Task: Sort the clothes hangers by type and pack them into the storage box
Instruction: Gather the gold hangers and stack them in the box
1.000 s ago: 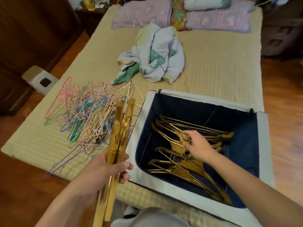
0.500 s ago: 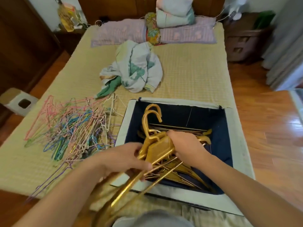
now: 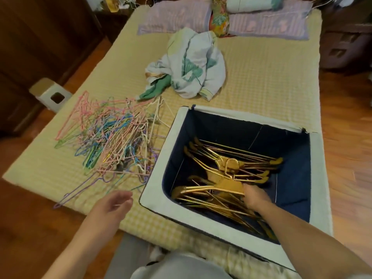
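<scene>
Head view, near to far. Left hand point(image 3: 112, 206) hovers over the bed edge point(image 3: 141, 224), fingers loosely spread, holding nothing, blurred. Right hand point(image 3: 254, 198) is down inside the box point(image 3: 159, 172), at the near end of the gold hangers point(image 3: 225, 174); fingers look curled onto the top bundle, but blur plus hangers hide the tips, so can't tell if it's a real grip or just a push.

Gold hangers all lie in the box, roughly parallel, hooks bunched mid-pile; one hook sticks up. Wire hangers point(image 3: 112, 141), pink/blue/green/white, sit in a tangled heap on the bed just left of the box, not yet packed. Farther back: crumpled cloth point(image 3: 193, 65), then pillows point(image 3: 267, 27) at the head of the bed.

Risks, as I judge them:
- Wire heap is knotted; lifting one prob drags several, some slide off the bed edge onto the floor.
- Upright gold hook could snag wire ones laid on top, mixing types.
- Gold pile is uneven, so it may eat space and wire hangers won't fit flat.
- Box sits near the bed's front edge; a hard push could shift it.
</scene>
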`<state>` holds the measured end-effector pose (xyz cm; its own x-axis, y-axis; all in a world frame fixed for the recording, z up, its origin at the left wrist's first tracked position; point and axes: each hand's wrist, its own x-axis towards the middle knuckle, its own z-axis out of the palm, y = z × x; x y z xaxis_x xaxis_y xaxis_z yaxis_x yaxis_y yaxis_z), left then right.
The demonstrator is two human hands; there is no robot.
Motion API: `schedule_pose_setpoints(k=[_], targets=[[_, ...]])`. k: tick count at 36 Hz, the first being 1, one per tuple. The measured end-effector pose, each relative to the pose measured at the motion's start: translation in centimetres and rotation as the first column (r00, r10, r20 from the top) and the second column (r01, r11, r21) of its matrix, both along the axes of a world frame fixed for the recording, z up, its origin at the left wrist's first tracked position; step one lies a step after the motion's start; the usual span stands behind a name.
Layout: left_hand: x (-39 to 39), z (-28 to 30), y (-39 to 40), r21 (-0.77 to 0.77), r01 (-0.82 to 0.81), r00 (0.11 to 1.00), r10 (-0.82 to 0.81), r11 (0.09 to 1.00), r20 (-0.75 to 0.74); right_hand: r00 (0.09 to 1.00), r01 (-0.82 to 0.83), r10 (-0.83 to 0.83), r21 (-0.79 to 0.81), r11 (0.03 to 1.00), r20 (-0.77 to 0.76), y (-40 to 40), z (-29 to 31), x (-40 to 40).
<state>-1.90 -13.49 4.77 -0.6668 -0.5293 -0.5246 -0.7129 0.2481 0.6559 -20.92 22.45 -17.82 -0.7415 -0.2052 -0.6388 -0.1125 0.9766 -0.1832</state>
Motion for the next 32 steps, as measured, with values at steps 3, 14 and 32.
schedule_pose_setpoints(k=[3, 14, 32], targets=[[1.1, -0.6, 0.4, 0.003, -0.021, 0.997, 0.020, 1.000, 0.068, 0.971, -0.078, 0.082, -0.024, 0.997, 0.226, -2.6, -1.7, 1.6], [4.9, -1.1, -1.4, 0.031, -0.077, 0.982, 0.070, 0.997, 0.174, 0.822, -0.389, 0.287, 0.116, 0.914, 0.492, -8.6, 2.9, 0.7], [8.8, -1.9, -10.7, 0.278, -0.115, 0.993, 0.118, 0.953, 0.006, 0.954, -0.202, 0.056, -0.493, 0.846, -0.295, -30.9, 21.6, 9.0]])
